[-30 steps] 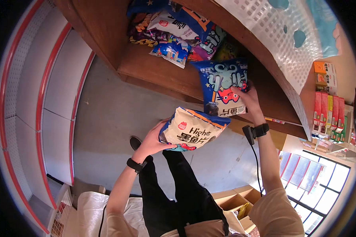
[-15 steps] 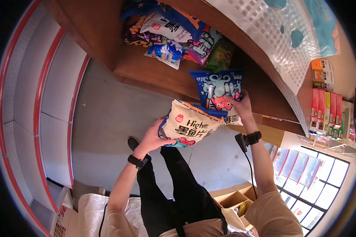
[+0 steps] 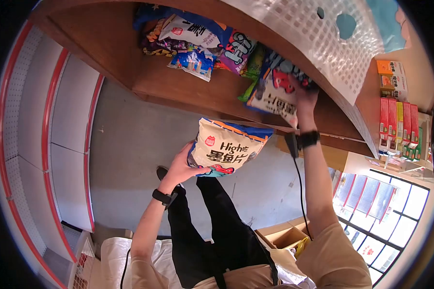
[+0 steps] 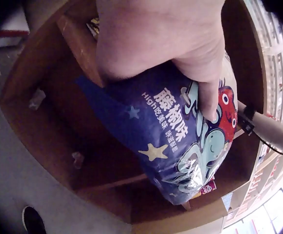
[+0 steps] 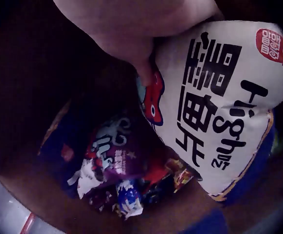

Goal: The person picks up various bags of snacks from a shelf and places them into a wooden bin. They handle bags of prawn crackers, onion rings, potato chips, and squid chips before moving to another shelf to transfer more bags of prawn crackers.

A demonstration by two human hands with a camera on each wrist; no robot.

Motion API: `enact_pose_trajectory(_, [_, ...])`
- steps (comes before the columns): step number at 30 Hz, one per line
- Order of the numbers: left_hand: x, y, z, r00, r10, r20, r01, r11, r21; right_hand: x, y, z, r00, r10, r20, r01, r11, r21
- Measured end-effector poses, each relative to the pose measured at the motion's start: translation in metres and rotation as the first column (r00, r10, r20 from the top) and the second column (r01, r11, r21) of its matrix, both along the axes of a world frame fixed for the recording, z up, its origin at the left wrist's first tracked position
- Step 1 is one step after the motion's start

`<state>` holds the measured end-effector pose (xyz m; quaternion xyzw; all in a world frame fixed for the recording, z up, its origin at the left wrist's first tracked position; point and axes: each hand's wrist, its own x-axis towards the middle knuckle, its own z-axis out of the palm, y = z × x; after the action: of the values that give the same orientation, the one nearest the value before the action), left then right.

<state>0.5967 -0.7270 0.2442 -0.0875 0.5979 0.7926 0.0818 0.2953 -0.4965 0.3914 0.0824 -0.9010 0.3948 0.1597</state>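
My left hand [image 3: 181, 166] grips a cream and blue snack bag [image 3: 229, 147] by its side, out in front of the wooden shelf. In the left wrist view the bag's [image 4: 156, 122] dark blue face shows a star and an octopus picture, with the thumb pressed on it. My right hand [image 3: 306, 101] holds a matching snack bag [image 3: 270, 94], tilted inside the shelf compartment. Past that bag lie a green bag [image 3: 255, 62], a purple bag [image 3: 240, 50], a white bag [image 3: 190, 31] and a small blue bag [image 3: 193, 62].
The wooden shelf [image 3: 178, 91] has a front edge below the bags and a curved top board with a white perforated sheet [image 3: 304, 33] over it. Upright boxes [image 3: 395, 120] stand at right. White shelves with red edges [image 3: 48, 120] line the left; a cardboard box [image 3: 284, 236] sits behind.
My right hand has carried its snack bag up and into the shelf compartment, tilting it. The left hand keeps its bag at nearly the same place. The head view has shifted slightly.
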Motion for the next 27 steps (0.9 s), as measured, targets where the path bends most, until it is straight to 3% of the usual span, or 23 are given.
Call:
enact_pose_trajectory(5, [0.002,0.004,0.004,1.000,-0.012,0.011,0.013,0.997,-0.082,-0.044,-0.025,-0.011,0.999,0.050,0.000,-0.049,0.993,0.111])
enact_pose_trajectory(9, [0.009,0.018,-0.010,0.999,0.037,0.017,-0.038,0.999,0.019,-0.034,-0.032,-0.017,0.994,0.094,0.059,-0.104,0.976,0.194])
enact_pose_trajectory(12, [0.009,0.024,-0.017,0.997,0.069,0.033,-0.070,0.996,0.050,-0.022,-0.037,-0.016,0.983,0.144,0.112,-0.162,0.973,0.164])
enact_pose_trajectory(13, [0.008,0.025,-0.020,0.998,0.033,0.049,-0.036,0.998,0.053,-0.017,-0.039,-0.012,0.992,0.090,0.092,-0.114,0.945,0.307])
enact_pose_trajectory(16, [0.002,0.031,-0.024,0.998,-0.017,0.065,0.013,0.998,0.066,-0.007,-0.044,-0.006,0.994,0.097,0.049,-0.108,0.928,0.356])
enact_pose_trajectory(19, [-0.016,0.043,-0.025,0.997,-0.031,0.074,0.026,0.998,0.062,-0.003,-0.037,-0.004,0.988,0.091,0.125,-0.127,0.937,0.324])
enact_pose_trajectory(22, [-0.034,0.057,-0.030,1.000,0.007,0.030,-0.009,0.998,0.066,-0.001,-0.028,-0.009,0.943,0.315,-0.106,-0.278,0.922,0.270])
enact_pose_trajectory(24, [-0.043,0.065,-0.035,0.997,0.058,0.058,-0.063,0.992,0.106,0.010,-0.019,-0.007,0.946,0.313,-0.085,-0.263,0.894,0.362])
enact_pose_trajectory(25, [-0.046,0.068,-0.035,0.995,0.076,0.070,-0.084,0.989,0.118,0.013,-0.016,-0.006,0.917,0.385,-0.106,-0.352,0.905,0.240])
enact_pose_trajectory(26, [-0.049,0.069,-0.036,0.994,0.076,0.074,-0.084,0.989,0.120,0.023,-0.010,-0.008,0.917,0.385,-0.102,-0.353,0.904,0.240])
enact_pose_trajectory(27, [-0.052,0.070,-0.037,0.993,0.092,0.068,-0.100,0.989,0.113,0.047,-0.007,-0.006,0.959,0.281,-0.034,-0.272,0.950,0.155])
